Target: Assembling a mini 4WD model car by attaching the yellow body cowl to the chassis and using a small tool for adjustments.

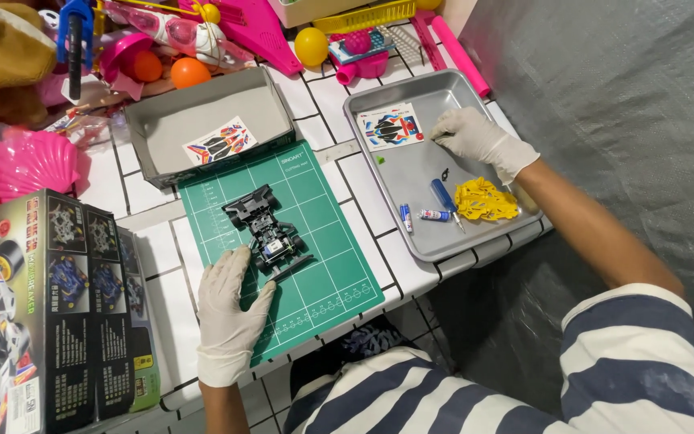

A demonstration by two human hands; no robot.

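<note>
model car chassis (268, 229), black, lies on the green cutting mat (315, 265); the left hand (226, 309) rests flat beside it, fingers spread, touching its rear. right of the mat, the right hand (475, 138) presses curled fingers into the metal tray (411, 233), near a sticker sheet (391, 127), blue screwdriver (446, 199) and yellow parts (485, 199).

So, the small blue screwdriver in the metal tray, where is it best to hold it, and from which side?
Probably grip the blue screwdriver by its thick handle, coming from above. It lies flat on the metal tray, thin tip pointing toward the tray's near edge. The right hand rests nearby; the yellow parts frame crowds one side.
</note>
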